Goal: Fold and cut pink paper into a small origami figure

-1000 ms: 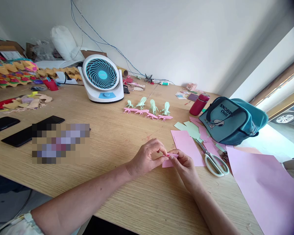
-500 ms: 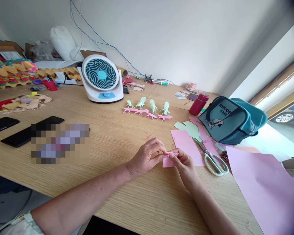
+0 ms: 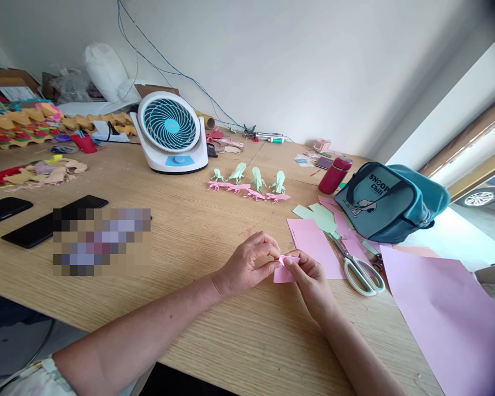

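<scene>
A small folded pink paper [image 3: 286, 275] is held between both hands above the wooden table [image 3: 181, 214]. My left hand [image 3: 251, 261] pinches its upper left part between thumb and forefinger, where a small flap stands up. My right hand [image 3: 311, 275] grips the right side, with the thumb lying on top. Just behind my right hand lie flat pink sheets [image 3: 315, 242], and scissors [image 3: 361, 272] with white handles rest to the right. Several green paper figures [image 3: 258, 180] and pink paper figures [image 3: 256, 194] stand in rows farther back.
A white and blue fan [image 3: 171, 132] stands at the back left. Phones [image 3: 58, 220] and a blurred patch are on the left. At the right are a red bottle [image 3: 335, 174], a teal bag [image 3: 390, 201] and a large pink sheet [image 3: 445, 313].
The small flap at my left fingertips has shifted and shows more of its pale pink face. Both hands have stayed in nearly the same place.
</scene>
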Available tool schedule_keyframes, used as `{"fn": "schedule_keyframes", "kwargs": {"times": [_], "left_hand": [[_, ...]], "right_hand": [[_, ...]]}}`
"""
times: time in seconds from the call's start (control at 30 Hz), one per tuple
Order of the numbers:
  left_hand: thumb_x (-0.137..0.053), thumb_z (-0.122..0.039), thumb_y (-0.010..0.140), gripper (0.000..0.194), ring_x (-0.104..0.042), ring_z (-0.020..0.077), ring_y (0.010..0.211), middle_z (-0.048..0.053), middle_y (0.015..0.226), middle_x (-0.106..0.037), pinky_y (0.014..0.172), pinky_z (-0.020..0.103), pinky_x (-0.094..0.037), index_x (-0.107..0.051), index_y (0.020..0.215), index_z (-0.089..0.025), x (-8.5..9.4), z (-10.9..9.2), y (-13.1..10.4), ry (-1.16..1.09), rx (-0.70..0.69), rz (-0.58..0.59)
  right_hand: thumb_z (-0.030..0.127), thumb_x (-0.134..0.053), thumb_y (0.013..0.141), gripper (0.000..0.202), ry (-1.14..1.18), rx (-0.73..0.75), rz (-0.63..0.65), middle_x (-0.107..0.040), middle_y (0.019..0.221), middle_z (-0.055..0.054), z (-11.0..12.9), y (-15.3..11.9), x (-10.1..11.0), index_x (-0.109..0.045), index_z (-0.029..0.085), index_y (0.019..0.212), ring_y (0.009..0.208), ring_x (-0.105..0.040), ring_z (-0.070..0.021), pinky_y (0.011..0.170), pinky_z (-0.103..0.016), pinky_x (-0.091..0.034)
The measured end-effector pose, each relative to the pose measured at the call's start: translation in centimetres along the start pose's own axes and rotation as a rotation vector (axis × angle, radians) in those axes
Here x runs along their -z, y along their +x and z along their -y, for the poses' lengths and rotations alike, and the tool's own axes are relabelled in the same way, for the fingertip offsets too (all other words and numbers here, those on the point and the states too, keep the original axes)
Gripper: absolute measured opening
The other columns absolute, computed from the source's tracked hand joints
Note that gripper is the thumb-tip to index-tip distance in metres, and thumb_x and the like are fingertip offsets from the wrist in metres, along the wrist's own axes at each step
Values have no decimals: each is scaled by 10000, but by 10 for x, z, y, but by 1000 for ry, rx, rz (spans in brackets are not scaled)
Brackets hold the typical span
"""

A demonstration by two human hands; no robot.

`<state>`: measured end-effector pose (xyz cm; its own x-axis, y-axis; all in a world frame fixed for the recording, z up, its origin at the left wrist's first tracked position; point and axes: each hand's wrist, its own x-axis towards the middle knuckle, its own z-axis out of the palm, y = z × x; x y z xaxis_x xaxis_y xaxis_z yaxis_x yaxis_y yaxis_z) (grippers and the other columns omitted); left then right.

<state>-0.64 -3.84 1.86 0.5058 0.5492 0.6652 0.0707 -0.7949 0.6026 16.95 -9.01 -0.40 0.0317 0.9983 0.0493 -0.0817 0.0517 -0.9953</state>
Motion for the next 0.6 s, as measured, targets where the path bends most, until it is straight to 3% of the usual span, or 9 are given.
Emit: {"fn": "schedule_keyframes", "kwargs": {"times": [0.3,0.6], "left_hand": [[-603,-183,877,124,-553,133,766,10,782,-594,745,267,-464,-548,767,-180,-4,-7,-2,-56,198,-42],[-657,-229,818,146,-486,83,586,-22,692,-590,566,212,-388,-567,726,-160,-5,-5,1,-133,432,-80]], "right_hand": [[473,-712,827,284,-11,11,-17,-604,691,7,-3,0,-1,-676,192,803,632,-475,-126,581,-247,-355],[496,-768,756,311,60,-26,13,-666,721,-12,-1,1,-5,-691,203,822,639,-539,-148,603,-266,-429]]}}
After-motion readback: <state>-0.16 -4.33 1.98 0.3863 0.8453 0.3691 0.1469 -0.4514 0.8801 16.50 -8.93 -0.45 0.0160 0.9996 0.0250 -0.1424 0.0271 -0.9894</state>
